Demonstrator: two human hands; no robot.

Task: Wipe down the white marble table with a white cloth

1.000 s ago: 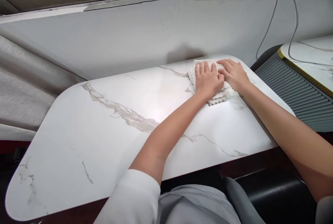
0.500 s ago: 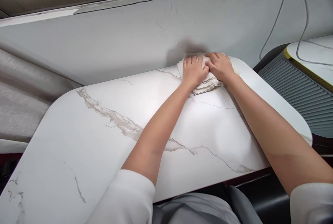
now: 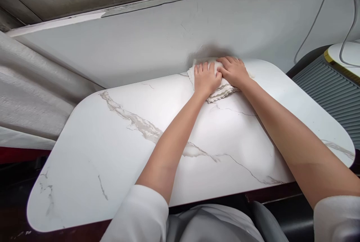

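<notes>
A folded off-white cloth (image 3: 222,91) with wavy edges lies on the white marbled table (image 3: 135,167), close to the edge by the wall. My left hand (image 3: 206,79) rests flat on the left part of the cloth, fingers spread and pointing away from me. Just right of it, my right hand (image 3: 233,70) presses on the cloth too, its fingers stretched out and turned toward the left. The thumbs nearly meet over the cloth. Part of the cloth is hidden under both hands.
A grey wall (image 3: 135,47) runs along the far table edge. Pale curtain fabric (image 3: 30,88) hangs at the left. On the right stands a ribbed grey counter (image 3: 323,88) with gold trim, and a cable (image 3: 313,24) hangs in front of the wall.
My view has turned left, so the table appears shifted right and its near left corner shows. Relative to the table, both hands and the cloth have slid slightly left.
</notes>
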